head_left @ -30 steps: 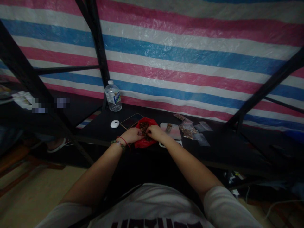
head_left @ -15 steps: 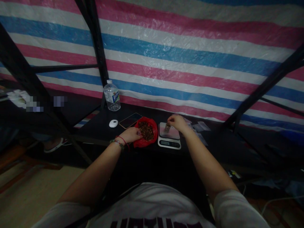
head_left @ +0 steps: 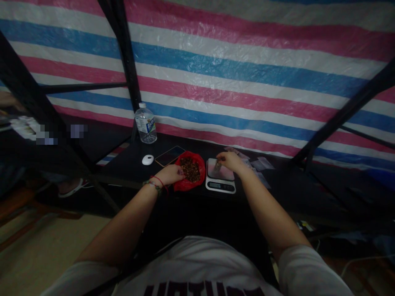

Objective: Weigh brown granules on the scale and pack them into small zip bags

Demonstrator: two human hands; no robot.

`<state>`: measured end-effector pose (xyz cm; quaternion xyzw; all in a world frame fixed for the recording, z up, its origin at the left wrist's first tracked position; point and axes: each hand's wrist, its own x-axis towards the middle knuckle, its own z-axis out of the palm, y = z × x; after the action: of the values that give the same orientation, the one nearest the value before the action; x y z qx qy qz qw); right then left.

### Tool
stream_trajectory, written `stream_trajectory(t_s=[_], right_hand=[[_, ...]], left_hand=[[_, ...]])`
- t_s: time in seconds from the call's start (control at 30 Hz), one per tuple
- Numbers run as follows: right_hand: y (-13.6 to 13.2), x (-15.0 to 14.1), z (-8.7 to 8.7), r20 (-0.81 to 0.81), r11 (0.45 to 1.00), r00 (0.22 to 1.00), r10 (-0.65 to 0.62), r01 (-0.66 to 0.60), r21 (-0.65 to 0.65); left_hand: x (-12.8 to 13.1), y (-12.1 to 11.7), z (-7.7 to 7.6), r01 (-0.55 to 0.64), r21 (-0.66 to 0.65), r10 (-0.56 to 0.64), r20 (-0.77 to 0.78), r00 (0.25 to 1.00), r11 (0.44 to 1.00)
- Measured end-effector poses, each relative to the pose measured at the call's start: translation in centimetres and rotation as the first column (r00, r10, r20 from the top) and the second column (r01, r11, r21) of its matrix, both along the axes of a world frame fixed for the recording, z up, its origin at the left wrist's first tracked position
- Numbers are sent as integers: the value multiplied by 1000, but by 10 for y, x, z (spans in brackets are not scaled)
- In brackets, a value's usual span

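My left hand is closed at the left rim of a red plastic bag, its fingertips on the bag's edge. Inside the open bag lie loose brown dried bits. To its right stands a digital kitchen scale with a metal plate and a dark display. A small see-through container, perhaps a little bag, rests slightly tilted on the plate. My right hand reaches over from the right, fingertips pinched at the container's top. Whether brown bits are also between those fingers is too small to tell.
Several clear zip bags lie right of the scale. A phone, a white oval case and a clear plastic bottle stand left of the red bag. Black metal posts and a striped plastic sheet bound the dark shelf.
My right hand has dipped slightly and its fingers have shifted a little at the container's top. My left hand stays at the red bag's edge.
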<state>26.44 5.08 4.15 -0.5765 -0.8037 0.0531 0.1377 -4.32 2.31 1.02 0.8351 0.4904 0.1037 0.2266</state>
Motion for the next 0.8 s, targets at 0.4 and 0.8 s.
stream_trajectory(t_s=[0.4,0.8], right_hand=[[0,0,-1,-55,999,999,-2,5,48],[-2,11,-4,-202,989,979,-40,68,132]], left_hand=[[0,-3,4,-15,-23,15,7,1000,1000],[0,-2,2,-13,-24,14,20,1000,1000]])
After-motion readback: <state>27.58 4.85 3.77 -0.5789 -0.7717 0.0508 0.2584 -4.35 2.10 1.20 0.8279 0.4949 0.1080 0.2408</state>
